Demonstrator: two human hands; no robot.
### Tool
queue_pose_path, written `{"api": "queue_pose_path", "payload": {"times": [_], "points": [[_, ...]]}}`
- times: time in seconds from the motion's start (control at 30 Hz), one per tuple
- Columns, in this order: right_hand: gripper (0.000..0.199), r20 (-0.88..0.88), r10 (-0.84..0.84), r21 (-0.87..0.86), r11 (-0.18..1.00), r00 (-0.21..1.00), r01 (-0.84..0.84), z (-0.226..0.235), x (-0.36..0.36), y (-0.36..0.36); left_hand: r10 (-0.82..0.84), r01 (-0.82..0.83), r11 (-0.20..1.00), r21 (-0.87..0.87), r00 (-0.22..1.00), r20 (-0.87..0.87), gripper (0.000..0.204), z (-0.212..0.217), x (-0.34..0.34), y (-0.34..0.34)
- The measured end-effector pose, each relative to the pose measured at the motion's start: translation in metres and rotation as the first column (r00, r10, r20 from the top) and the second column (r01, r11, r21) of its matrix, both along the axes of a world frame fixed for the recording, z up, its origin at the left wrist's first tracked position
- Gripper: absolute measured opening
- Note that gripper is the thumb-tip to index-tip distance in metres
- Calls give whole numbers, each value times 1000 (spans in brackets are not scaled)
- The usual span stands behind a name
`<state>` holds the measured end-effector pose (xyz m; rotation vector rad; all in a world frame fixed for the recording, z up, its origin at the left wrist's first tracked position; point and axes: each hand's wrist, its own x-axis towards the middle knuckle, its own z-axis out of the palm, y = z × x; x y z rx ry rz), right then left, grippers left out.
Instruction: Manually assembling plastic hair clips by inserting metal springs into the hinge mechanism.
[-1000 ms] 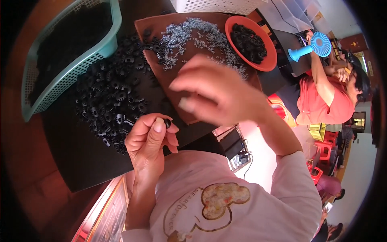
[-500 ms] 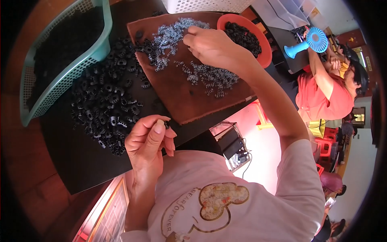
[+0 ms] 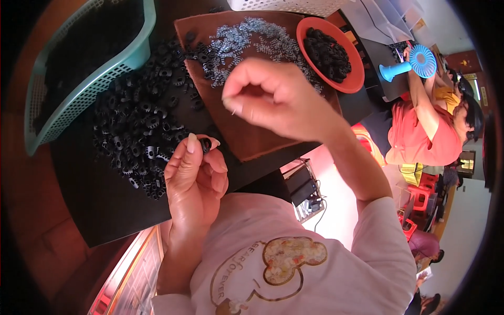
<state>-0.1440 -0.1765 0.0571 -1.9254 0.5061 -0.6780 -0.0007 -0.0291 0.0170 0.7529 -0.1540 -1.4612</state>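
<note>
My left hand (image 3: 191,181) pinches a small black plastic part (image 3: 206,145) with a ring-like opening between thumb and fingers. Over the brown mat (image 3: 247,142), my right hand (image 3: 283,100) is closed in a pinch. A tiny shiny piece, apparently a metal spring (image 3: 233,112), shows at its fingertips. Many small silvery springs (image 3: 231,42) lie spread on the far part of the mat, some hidden behind my right hand. Left of the mat, loose black plastic parts (image 3: 142,123) form a heap on the dark table (image 3: 94,210).
A green basket (image 3: 89,86) holding dark contents stands at the left. An orange bowl (image 3: 358,79) of black parts sits at the mat's far right, near a white perforated basket (image 3: 289,5). Beyond are a blue fan (image 3: 421,61) and a person in a red shirt (image 3: 420,134).
My right hand has come from the springs back toward my left hand, fingertips pinched. The left hand has turned and lifted slightly, showing the black part more clearly.
</note>
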Motion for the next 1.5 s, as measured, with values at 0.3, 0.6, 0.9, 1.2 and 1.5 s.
{"api": "queue_pose_path", "payload": {"times": [0.3,0.6,0.9,1.2,1.5], "points": [[6,219,65,70,994,974,-82,-19,23,34,32,-24,998,51,987,-159,27,5,-2,-5],[20,150,-11,-251,967,989,49,-18,10,42,19,-23,999,-33,992,-123,26,1,2,0],[23,96,117,-349,934,988,-77,-20,18,37,-12,12,999,-41,1000,-2,26,4,5,10],[6,-195,7,-569,814,981,-119,-29,52,-39,-59,65,993,-101,997,59,26,-11,14,18],[4,-597,-121,-678,605,793,-418,-17,86,-37,-86,97,986,-137,993,84,26,-19,15,18]]}}
